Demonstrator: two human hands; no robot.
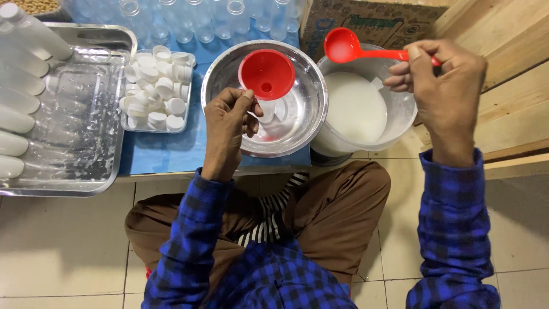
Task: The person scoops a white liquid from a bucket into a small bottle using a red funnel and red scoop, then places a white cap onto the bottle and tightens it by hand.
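Red plastic is catching our eye first in the head view: a funnel (pixel 266 74) is sitting in the neck of a small bottle (pixel 267 112), and that bottle is standing inside a steel bowl (pixel 304 123). Our left hand (pixel 227 127) is wrapping around the bottle just below the funnel, thumb up touching the funnel's rim, so it's closed on the bottle. Our right hand (pixel 445 80) is pinching the handle of a red ladle (pixel 343 46), fingers curled tight, and the scoop is hovering over the far rim of a white bucket (pixel 400 117) holding milky white liquid. We can't tell whether the scoop is holding anything. The bucket is sitting just right of the bowl, touching it or nearly. To the left, a little tray of white caps (pixel 154 88) is resting on a blue mat (pixel 171 151), and beside it a big steel tray (pixel 86 171) is holding filled white bottles (pixel 17 97) along its left edge. Empty clear bottles (pixel 200 20) are lining up behind the bowl.
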